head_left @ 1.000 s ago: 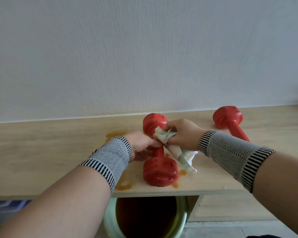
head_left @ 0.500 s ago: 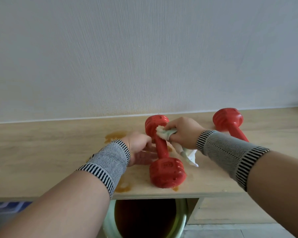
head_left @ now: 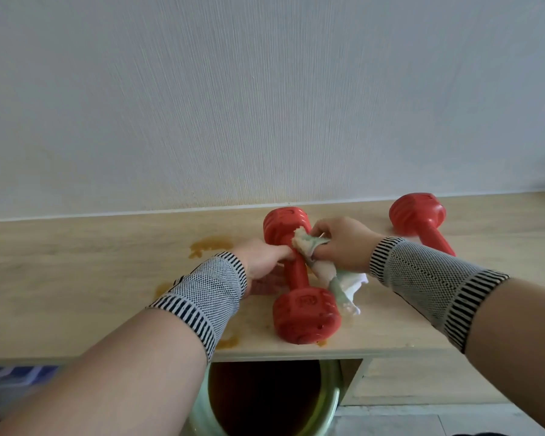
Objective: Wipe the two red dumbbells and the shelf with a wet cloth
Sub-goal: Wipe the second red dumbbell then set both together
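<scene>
A red dumbbell (head_left: 302, 319) lies on the wooden shelf (head_left: 76, 278), one end toward the wall and one at the front edge. My left hand (head_left: 263, 258) rests against the left side of its bar with the fingers stretched out. My right hand (head_left: 343, 243) grips a wet white-green cloth (head_left: 337, 284) and presses its bunched top on the bar just below the far end. The cloth's tail hangs down onto the shelf. A second red dumbbell (head_left: 419, 218) lies to the right, partly hidden behind my right forearm.
Orange-brown liquid stains (head_left: 210, 243) mark the shelf left of the dumbbell and near the front edge. Below the shelf edge stands a pale green basin (head_left: 328, 407) with dark liquid. A white wall rises right behind the shelf.
The cloth in my right hand has moved up the bar toward the dumbbell's far end. The dumbbell has turned slightly, and my left hand's fingers have straightened along the bar.
</scene>
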The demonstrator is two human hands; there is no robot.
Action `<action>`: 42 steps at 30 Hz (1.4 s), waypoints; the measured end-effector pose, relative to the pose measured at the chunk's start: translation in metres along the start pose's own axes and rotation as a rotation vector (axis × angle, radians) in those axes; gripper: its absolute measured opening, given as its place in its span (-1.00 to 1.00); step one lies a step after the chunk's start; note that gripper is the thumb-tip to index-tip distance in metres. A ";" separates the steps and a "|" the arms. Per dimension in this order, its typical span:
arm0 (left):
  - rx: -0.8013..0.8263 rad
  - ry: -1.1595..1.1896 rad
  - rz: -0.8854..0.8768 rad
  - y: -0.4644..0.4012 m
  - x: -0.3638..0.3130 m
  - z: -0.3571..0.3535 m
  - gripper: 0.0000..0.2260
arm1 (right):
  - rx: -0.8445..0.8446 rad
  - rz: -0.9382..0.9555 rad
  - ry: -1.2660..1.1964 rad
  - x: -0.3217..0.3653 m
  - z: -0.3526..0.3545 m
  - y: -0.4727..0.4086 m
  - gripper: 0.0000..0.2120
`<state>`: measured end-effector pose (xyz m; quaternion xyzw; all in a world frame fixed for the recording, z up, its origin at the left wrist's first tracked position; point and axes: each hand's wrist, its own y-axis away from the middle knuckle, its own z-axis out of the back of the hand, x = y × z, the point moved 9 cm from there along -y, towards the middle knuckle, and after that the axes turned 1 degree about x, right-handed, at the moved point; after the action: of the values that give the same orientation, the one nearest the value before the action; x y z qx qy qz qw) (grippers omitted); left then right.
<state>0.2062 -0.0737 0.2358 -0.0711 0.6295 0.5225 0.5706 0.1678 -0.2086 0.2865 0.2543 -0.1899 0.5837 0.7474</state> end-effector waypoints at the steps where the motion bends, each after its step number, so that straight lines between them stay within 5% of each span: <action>1: -0.004 -0.066 -0.016 -0.002 -0.002 0.000 -0.79 | 0.014 -0.004 -0.008 -0.003 -0.002 0.002 -0.81; 4: -0.014 -0.197 -0.034 -0.003 -0.008 -0.004 -0.66 | -0.042 -0.008 0.022 -0.010 0.004 0.007 -0.83; 8: -0.024 -0.180 -0.040 -0.001 -0.012 -0.009 -0.79 | -0.185 0.058 0.083 0.008 0.013 0.004 -0.77; 15: -0.006 -0.143 -0.012 0.000 -0.008 -0.002 -0.75 | -0.030 0.023 0.261 0.007 -0.002 -0.003 -0.70; 20: 0.009 -0.073 -0.026 0.005 -0.006 0.001 -0.92 | -0.081 0.095 0.117 0.023 0.003 0.010 -0.70; 27: -0.001 0.076 -0.114 0.025 -0.008 0.007 -0.89 | -0.136 0.184 0.055 0.049 0.011 0.028 -0.70; 34: -0.057 0.197 -0.240 0.062 -0.023 0.011 -0.75 | -0.521 0.355 0.127 0.081 0.049 0.062 -0.78; 42: -0.087 0.241 -0.356 0.071 -0.032 0.011 -0.71 | -0.570 0.335 0.267 0.086 0.054 0.062 -0.74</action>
<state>0.1757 -0.0506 0.3042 -0.2675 0.6475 0.4280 0.5710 0.1300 -0.1626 0.3889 -0.0776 -0.2846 0.6499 0.7004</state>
